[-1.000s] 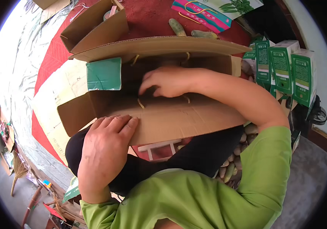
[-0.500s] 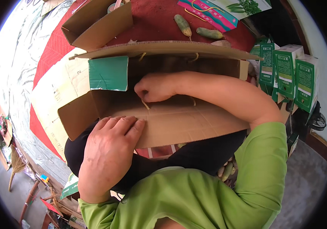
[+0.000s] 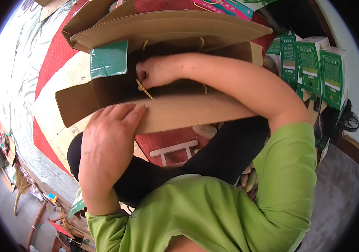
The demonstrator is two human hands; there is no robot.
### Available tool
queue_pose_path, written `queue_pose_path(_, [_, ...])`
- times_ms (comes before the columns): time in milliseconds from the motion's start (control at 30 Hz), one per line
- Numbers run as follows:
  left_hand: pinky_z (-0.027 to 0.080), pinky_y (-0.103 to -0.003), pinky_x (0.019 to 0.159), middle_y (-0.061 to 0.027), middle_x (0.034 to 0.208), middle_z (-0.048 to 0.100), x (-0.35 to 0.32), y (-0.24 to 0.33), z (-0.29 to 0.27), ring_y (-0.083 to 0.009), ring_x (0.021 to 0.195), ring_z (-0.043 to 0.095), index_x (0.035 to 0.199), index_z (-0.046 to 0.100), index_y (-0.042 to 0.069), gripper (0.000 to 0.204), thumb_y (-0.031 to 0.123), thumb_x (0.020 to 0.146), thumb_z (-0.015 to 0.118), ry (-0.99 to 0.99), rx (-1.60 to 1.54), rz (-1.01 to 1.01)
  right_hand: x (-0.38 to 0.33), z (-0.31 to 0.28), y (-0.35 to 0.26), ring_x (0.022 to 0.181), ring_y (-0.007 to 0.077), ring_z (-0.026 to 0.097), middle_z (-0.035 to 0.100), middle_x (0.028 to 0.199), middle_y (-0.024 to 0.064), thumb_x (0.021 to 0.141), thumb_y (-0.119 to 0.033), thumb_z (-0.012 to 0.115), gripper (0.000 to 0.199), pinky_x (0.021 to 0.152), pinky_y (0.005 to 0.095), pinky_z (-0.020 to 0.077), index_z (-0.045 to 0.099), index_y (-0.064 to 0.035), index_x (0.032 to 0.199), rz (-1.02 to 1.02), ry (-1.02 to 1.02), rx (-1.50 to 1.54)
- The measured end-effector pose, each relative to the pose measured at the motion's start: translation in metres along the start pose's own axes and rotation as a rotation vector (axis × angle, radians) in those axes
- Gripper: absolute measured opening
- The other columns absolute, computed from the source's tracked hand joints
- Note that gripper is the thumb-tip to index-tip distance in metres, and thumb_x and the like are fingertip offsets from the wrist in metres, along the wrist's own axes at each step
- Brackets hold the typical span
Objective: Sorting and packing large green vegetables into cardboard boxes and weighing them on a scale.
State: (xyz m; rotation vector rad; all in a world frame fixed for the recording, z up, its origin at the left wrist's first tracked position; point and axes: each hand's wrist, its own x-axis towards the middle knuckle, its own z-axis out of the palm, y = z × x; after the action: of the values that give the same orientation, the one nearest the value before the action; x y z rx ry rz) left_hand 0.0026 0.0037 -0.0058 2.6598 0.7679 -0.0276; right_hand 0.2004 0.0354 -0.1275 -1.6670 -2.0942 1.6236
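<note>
A long brown cardboard box [image 3: 187,115] with raised flaps stands open across my lap. Its near flap is gripped at the left by my left hand [image 3: 108,134]; the fingers lie together on the inner side, and the thumb's grip is partly hidden. My right hand [image 3: 156,72] reaches over into the box with curled fingers closed on a yellow twisted cord [image 3: 146,90], which runs out of the near wall. More loops of the same cord show on the far wall and farther right. A green end flap [image 3: 109,61] sticks up at the box's left.
Beyond the box lie another cardboard box [image 3: 80,21] and a pink and blue carton [image 3: 225,8]. Several green cartons [image 3: 309,63] stand at the right. Below the box, a pale wooden frame [image 3: 173,151] rests on red cloth, with vegetables [image 3: 248,178] beside my leg.
Both hands have moved away from me with the box, which is raised and tilted. More of the red cloth and wooden frame shows beneath it. The right hand still grips the cord.
</note>
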Motion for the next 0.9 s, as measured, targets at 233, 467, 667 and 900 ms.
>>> queue_pose_path(233, [0.047, -0.04, 0.084, -0.0107, 0.096, 0.066, 0.005, 0.009, 0.001, -0.0322, 0.091, 0.062, 0.101, 0.068, 0.005, 0.027, 0.002, 0.076, 0.059, 0.066, 0.018, -0.072, -0.099, -0.059, -0.013, 0.097, 0.0237, 0.063, 0.065, 0.107, 0.014, 0.088, -0.024, 0.061, 0.04, 0.085, 0.0328, 0.05, 0.057, -0.0006, 0.12, -0.126, 0.351, -0.094])
queue_pose_path(467, [0.05, -0.038, 0.074, -0.011, 0.088, 0.064, 0.01, 0.022, 0.012, -0.0313, 0.082, 0.062, 0.097, 0.068, 0.006, 0.019, 0.005, 0.079, 0.061, 0.138, 0.105, -0.023, -0.237, -0.032, 0.011, 0.091, 0.012, 0.061, 0.065, 0.1, 0.0062, 0.092, -0.01, 0.059, 0.023, 0.082, 0.0263, 0.0492, 0.059, 0.0018, 0.112, -0.055, 0.803, 0.427])
queue_pose_path(667, [0.047, -0.039, 0.066, -0.0114, 0.083, 0.06, 0.009, 0.027, 0.019, -0.0336, 0.076, 0.06, 0.091, 0.065, 0.007, 0.011, 0.012, 0.086, 0.057, 0.16, 0.106, -0.001, -0.339, 0.086, 0.084, 0.091, 0.0088, 0.06, 0.065, 0.102, 0.0014, 0.094, -0.017, 0.056, 0.024, 0.078, 0.0234, 0.0475, 0.061, -0.0048, 0.115, 0.224, 1.153, 0.493])
queue_pose_path(900, [0.046, -0.037, 0.068, -0.0141, 0.082, 0.06, -0.004, 0.006, 0.013, -0.0344, 0.076, 0.059, 0.092, 0.063, 0.001, 0.009, 0.008, 0.085, 0.062, 0.115, 0.148, 0.019, -0.389, 0.303, 0.15, 0.083, 0.0208, 0.066, 0.069, 0.09, 0.0131, 0.082, -0.015, 0.066, 0.024, 0.075, 0.0318, 0.0503, 0.066, -0.0008, 0.101, 0.838, 1.184, 0.6])
